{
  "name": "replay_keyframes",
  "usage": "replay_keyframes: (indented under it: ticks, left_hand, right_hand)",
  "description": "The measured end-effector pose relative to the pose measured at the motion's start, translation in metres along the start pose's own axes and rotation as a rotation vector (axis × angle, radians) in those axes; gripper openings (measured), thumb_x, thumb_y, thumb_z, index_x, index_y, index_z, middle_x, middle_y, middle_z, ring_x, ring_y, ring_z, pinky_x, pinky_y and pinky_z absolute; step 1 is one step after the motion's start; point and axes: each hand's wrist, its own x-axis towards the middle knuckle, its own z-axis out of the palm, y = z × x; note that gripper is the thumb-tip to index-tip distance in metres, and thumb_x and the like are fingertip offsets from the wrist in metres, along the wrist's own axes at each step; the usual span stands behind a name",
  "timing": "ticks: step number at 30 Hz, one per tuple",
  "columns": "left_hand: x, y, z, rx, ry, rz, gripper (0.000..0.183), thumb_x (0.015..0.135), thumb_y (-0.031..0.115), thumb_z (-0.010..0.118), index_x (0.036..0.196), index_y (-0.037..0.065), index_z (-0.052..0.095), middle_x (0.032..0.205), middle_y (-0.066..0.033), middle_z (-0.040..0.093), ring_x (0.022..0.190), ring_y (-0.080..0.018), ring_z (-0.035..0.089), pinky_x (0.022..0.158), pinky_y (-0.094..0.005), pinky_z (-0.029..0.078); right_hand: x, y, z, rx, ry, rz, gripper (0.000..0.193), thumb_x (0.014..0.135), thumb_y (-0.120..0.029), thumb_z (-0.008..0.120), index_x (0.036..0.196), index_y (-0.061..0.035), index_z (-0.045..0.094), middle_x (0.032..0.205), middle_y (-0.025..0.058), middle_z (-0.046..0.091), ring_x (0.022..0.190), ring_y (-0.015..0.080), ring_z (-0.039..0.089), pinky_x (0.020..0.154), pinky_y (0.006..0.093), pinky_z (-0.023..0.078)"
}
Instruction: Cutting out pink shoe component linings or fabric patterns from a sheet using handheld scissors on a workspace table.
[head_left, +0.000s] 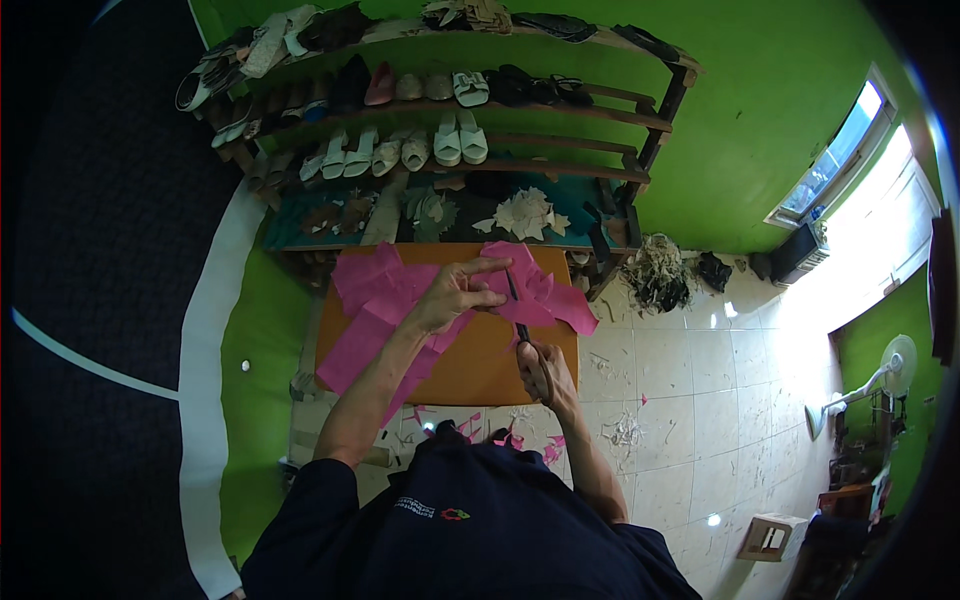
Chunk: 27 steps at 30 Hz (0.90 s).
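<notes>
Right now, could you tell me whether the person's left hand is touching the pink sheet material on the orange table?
Touching: in the head view the left hand lies spread on the pink sheet material, pressing it flat.

green walls (760, 110) | white tiled floor (690, 400) | wooden shoe shelves (560, 112) | bright window (835, 155) | standing fan (880, 375)

A single head-worn fisheye camera looks steeply down from above the person's own dark shirt (460, 520), close over the orange tabletop (480, 365) where both forearms come in from the lower edge. It faces forward toward the shoe rack (450, 130) against the green wall (760, 120), which sits farther off at the top. The wide lens bends the tiled floor (700, 400) and the window (835, 150) toward the rim at the right.
</notes>
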Motion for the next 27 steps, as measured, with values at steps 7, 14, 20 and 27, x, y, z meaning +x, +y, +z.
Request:
replay_keyframes:
  ticks: [7, 14, 20, 27]
  left_hand:
    - [-0.004, 0.009, 0.009, 0.032, 0.058, 0.043, 0.052, 0.083, -0.002, 0.073, 0.134, 0.006, 0.062, 0.103, -0.0011, 0.07, 0.088, -0.0093, 0.068, 0.081, -0.0252, 0.058]
    - [0.006, 0.003, -0.018, 0.073, -0.059, -0.006, 0.053, 0.08, -0.006, 0.072, 0.13, 0.008, 0.065, 0.098, 0.0025, 0.065, 0.072, -0.0017, 0.053, 0.075, -0.0195, 0.052]
    - [0.004, 0.011, 0.002, 0.037, -0.048, 0.005, 0.06, 0.079, -0.008, 0.071, 0.136, 0.008, 0.06, 0.115, -0.0009, 0.067, 0.072, -0.0021, 0.054, 0.076, -0.0212, 0.054]
    - [0.002, 0.011, 0.008, -0.006, -0.041, 0.047, 0.062, 0.08, -0.009, 0.069, 0.139, 0.007, 0.057, 0.137, -0.0067, 0.058, 0.08, -0.0076, 0.066, 0.079, -0.024, 0.057]
  right_hand:
    - [0.002, 0.009, -0.006, 0.066, -0.021, 0.03, 0.055, 0.084, -0.06, 0.072, 0.071, -0.0123, 0.047, 0.055, -0.0066, 0.041, 0.042, 0.004, 0.039, 0.038, 0.0231, 0.03]
    - [-0.001, 0.01, -0.008, 0.067, -0.107, -0.043, 0.057, 0.088, -0.063, 0.066, 0.074, -0.0109, 0.048, 0.057, -0.0053, 0.041, 0.044, 0.0052, 0.039, 0.04, 0.0235, 0.032]
    - [0.006, 0.014, -0.006, 0.068, -0.122, -0.093, 0.059, 0.092, -0.066, 0.057, 0.079, -0.0088, 0.048, 0.058, -0.004, 0.039, 0.046, 0.0065, 0.038, 0.042, 0.0245, 0.034]
    - [0.005, 0.011, -0.009, 0.064, -0.116, -0.067, 0.063, 0.09, -0.068, 0.058, 0.074, -0.0091, 0.044, 0.056, -0.0031, 0.039, 0.042, 0.007, 0.039, 0.038, 0.0254, 0.032]
